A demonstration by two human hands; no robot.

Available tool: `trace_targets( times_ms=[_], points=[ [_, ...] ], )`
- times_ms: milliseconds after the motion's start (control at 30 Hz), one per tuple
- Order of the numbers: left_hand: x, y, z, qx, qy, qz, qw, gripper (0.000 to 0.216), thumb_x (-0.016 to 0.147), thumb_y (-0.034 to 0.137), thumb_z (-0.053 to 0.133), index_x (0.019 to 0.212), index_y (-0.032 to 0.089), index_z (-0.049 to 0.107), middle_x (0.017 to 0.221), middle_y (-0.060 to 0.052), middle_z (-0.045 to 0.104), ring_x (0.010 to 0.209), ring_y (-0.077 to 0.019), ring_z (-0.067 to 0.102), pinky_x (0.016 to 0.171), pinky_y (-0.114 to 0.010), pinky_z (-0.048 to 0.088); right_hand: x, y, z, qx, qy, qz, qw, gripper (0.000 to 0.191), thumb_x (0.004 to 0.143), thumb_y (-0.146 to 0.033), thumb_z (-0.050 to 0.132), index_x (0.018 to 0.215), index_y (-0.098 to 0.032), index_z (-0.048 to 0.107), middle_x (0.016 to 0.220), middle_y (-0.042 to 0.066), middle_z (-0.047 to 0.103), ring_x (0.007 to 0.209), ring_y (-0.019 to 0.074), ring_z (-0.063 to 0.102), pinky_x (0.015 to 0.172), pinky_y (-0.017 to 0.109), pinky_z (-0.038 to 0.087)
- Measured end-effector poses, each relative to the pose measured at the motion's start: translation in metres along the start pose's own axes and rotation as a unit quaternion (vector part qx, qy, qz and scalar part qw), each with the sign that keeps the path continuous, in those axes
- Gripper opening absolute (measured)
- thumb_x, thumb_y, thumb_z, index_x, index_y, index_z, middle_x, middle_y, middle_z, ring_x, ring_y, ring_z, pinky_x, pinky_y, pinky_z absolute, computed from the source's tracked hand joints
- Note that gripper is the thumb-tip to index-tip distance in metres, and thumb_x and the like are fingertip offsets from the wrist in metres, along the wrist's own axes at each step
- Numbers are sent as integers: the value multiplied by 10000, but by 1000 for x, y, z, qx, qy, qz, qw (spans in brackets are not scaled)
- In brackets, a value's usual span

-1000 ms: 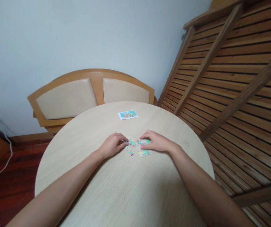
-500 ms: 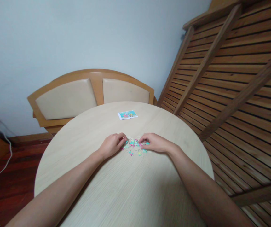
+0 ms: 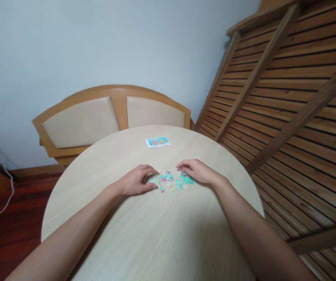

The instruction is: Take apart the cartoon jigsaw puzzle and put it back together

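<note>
Small jigsaw puzzle pieces (image 3: 168, 177) in turquoise, pink, yellow and pale grey lie scattered in a loose patch on the round table (image 3: 156, 230). At the left edge of the patch rests my left hand (image 3: 135, 180), its thumb and fingers spread apart around a few pieces. My right hand (image 3: 197, 171) is over the far right side of the patch with its fingers loosely stretched out, and turquoise pieces show below it. Neither hand visibly holds a piece. Beyond both hands lies a small picture card (image 3: 158, 141) with two cartoon figures on turquoise.
A wooden headboard (image 3: 118, 105) with cream padded panels stands behind the table against a pale wall. To the right leans a large slatted wooden frame (image 3: 285, 101). A white cable (image 3: 12, 187) hangs at the left above a dark red floor.
My left thumb and fingers have spread apart. The right hand has moved away and slightly right, its fingers loosened. Pieces at the right are spread wider, with more turquoise showing.
</note>
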State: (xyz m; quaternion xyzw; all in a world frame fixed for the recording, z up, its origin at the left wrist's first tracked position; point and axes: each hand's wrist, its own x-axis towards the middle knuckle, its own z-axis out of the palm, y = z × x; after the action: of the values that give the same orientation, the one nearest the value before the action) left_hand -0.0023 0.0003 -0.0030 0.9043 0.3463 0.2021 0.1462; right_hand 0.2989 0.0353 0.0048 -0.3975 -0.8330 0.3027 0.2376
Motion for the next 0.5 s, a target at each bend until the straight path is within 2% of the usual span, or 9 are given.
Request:
trace_targets(
  times_ms=[100, 167, 300, 500],
  points=[
    [-3, -7, 2, -6, -19, 7, 1000, 406, 896, 405, 651, 1255, 217, 621, 1183, -97, 653, 1110, -251, 582, 987, -386, 462, -1, 6, -4, 39, -15, 35, 999, 264, 874, -189, 554, 1085, -125, 700, 1015, 105, 738, 889, 184, 681, 805, 318, 529],
    [-2, -9, 6, -11, -15, -1, 1000, 330, 927, 368, 614, 1223, 224, 638, 1157, -88, 665, 1097, -243, 586, 981, -382, 466, -4, 8, -9, 10, -26, 56, 998, 304, 832, -264, 642, 1095, -122, 702, 1014, 107, 731, 881, 192, 667, 806, 327, 524],
    [3, -5, 13, -14, -6, 0, 1000, 230, 976, 294, 529, 1147, 222, 665, 1111, -80, 686, 1067, -224, 602, 979, -377, 469, -12, 8, -19, -74, -59, 101, 990, 495, 620, -354, 837, 1057, -149, 729, 1019, 94, 718, 884, 219, 644, 791, 324, 507],
    [6, 1, 15, -19, 2, 17, 1000, 226, 985, 247, 491, 1120, 226, 670, 1100, -75, 693, 1055, -213, 610, 975, -371, 474, -16, 2, -22, -110, -89, 145, 979, 301, 615, -319, 810, 869, -171, 747, 814, 44, 702, 716, 185, 614, 643, 282, 467]
  ],
)
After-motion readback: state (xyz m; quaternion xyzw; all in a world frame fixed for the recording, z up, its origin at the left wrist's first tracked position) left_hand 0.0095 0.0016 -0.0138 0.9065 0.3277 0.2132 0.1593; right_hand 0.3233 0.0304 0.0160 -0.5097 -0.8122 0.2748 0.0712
